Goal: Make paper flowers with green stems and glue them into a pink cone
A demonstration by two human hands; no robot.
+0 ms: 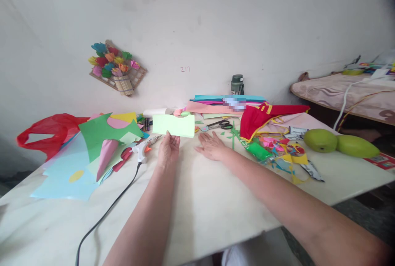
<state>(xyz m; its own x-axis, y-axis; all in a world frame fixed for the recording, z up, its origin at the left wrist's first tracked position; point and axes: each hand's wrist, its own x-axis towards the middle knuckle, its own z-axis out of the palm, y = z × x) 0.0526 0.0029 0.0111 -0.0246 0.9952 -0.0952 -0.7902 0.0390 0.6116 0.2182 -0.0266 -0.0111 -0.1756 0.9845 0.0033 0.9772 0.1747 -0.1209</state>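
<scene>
A pale green sheet of paper (173,126) with a notch in its top edge is held up by my left hand (169,148), thumb in front and fingers behind. My right hand (211,146) lies flat on the white table with its fingers spread, holding nothing. Just beyond it are black-handled scissors (217,125) and small green paper scraps (230,134). To the left of my left hand rests a white glue gun (141,150) with its black cord trailing toward me.
Coloured paper sheets (101,138), a pink paper cone (106,157) and a red plastic bag (58,128) lie left. Right are red cloth (262,120), paper scraps (286,155) and green fruits (321,140). A dark bottle (237,84) stands behind stacked paper.
</scene>
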